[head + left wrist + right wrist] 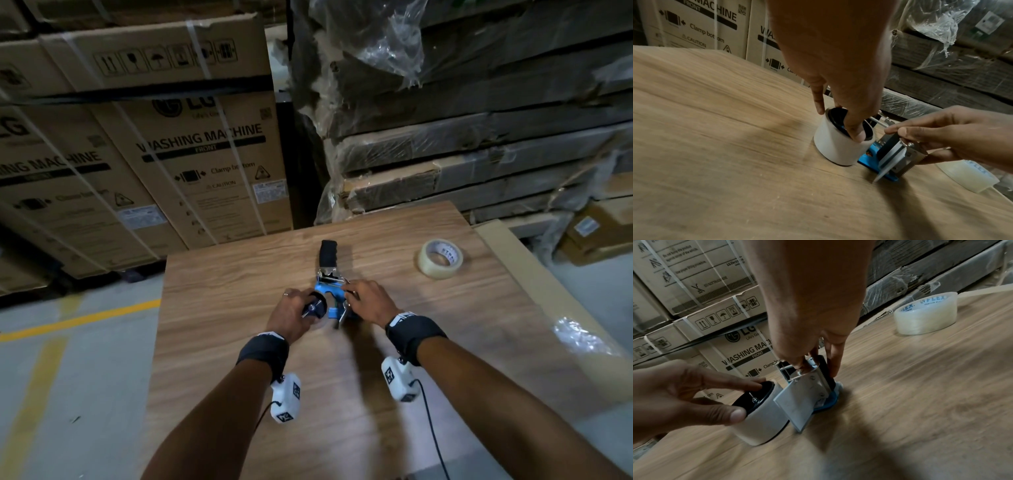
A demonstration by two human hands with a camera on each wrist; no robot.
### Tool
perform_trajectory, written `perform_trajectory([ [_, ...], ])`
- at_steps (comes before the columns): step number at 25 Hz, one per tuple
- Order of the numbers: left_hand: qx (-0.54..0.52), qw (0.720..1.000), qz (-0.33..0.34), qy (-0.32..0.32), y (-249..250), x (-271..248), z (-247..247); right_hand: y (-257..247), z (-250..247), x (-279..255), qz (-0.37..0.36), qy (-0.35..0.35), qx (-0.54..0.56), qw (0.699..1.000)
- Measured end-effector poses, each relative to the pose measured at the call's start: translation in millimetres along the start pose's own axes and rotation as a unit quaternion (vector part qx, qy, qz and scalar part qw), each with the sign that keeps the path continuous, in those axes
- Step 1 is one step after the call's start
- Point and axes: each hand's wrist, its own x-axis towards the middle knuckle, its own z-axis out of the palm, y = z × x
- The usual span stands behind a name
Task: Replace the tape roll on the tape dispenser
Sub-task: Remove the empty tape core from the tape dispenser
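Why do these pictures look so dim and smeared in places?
Head view: dim warehouse light, straight box edges bowed by the wide lens, glare on plastic wrap. Left wrist view: wooden table streaked with motion blur. Right wrist view: foreground table blurred and shadowed, the clear tape roll sharper.

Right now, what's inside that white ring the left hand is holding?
Inside the white core sits the dispenser's black hub with a metal screw at its centre. The left hand grips the core at its rim, fingertips dipping inside. Whatever lies deeper, under the hub, is hidden.
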Motion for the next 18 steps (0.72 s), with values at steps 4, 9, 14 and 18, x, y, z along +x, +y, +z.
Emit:
perform_trajectory([
  [4, -0.036, 0.999, 0.024, -0.011, -12, 6, 0, -2, 3, -18, 0.011, -0.002, -0.033, 0.999],
  [9, -0.066, 0.995, 0.071, -0.031, -8, 10, -8, -7, 12, -39, 0.024, -0.046, -0.059, 0.997],
  [14, -0.084, 0.995, 0.039, -0.037, 8, 5, -6, -18, -7, -40, 0.005, -0.128, -0.060, 0.990],
  [18, -0.070, 0.997, 0.021, -0.005, 13, -7, 13, -5, -29, -16, 0.030, -0.032, -0.060, 0.997],
])
